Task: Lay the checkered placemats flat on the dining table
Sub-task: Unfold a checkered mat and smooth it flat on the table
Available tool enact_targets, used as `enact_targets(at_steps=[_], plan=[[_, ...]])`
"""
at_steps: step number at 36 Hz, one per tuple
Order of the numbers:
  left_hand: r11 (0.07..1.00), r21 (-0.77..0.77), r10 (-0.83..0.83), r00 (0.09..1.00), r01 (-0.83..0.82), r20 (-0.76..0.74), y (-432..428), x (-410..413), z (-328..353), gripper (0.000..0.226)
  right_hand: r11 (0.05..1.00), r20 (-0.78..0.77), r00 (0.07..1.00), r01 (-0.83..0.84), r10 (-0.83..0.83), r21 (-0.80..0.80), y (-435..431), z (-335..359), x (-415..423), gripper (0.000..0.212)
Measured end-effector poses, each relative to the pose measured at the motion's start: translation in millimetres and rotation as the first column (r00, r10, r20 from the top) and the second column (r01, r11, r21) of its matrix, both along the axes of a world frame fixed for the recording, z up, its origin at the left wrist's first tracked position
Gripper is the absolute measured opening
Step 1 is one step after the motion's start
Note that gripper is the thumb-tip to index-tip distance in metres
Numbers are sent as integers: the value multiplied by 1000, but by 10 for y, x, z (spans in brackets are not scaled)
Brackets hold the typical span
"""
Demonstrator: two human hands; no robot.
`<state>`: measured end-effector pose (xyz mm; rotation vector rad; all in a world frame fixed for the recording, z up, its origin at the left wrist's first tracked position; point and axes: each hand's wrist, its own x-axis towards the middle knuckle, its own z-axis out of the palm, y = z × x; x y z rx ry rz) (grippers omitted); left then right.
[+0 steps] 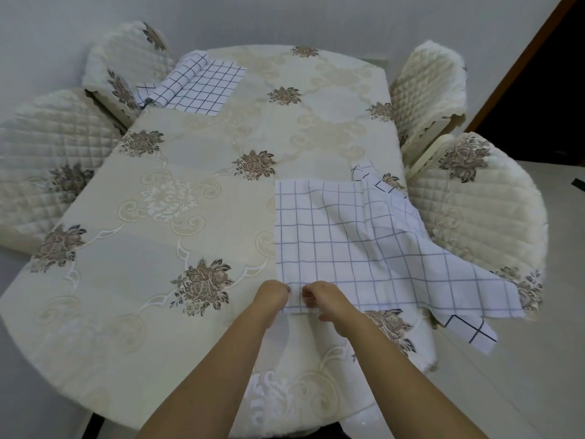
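Note:
A white placemat with a blue grid [342, 248] lies on the near right of the dining table [196, 191], wrinkled toward its right side, which hangs over the table edge. My left hand [273, 296] and my right hand [323, 299] pinch its near edge at the near left corner, close together. A second checkered placemat [468, 327] with darker lines lies beneath it; its corners poke out at the near right and far right. At the far left of the table lie more checkered placemats [202, 87], one flat and another bunched in a roll on top of it.
A cream tablecloth with brown flower prints covers the table. Quilted cream chairs stand on the left [47, 160] and right [474, 198], with two more at the far corners. A dark doorway [544, 90] is at the far right.

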<state>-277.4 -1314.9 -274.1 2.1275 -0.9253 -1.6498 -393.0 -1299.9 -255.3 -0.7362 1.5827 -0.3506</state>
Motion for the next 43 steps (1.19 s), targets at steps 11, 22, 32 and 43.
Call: enact_targets(at_steps=[11,22,32,43], plan=[[926,-24,-326,832,376,448,108,-100,33,35,998,-30,998,-55,55,-21,-40,9,60,15],[943,-92,-261,880,321,397,113,-51,-52,36,988,120,981,144,-151,63,-71,23,56,28],[980,-197,-21,996,38,86,74,94,6,29,975,214,952,219,-220,25,-84,106,99,22],[992,-47,109,977,-119,-182,207,476,52,19,997,227,971,75,-70,-12,-50,143,461,23]])
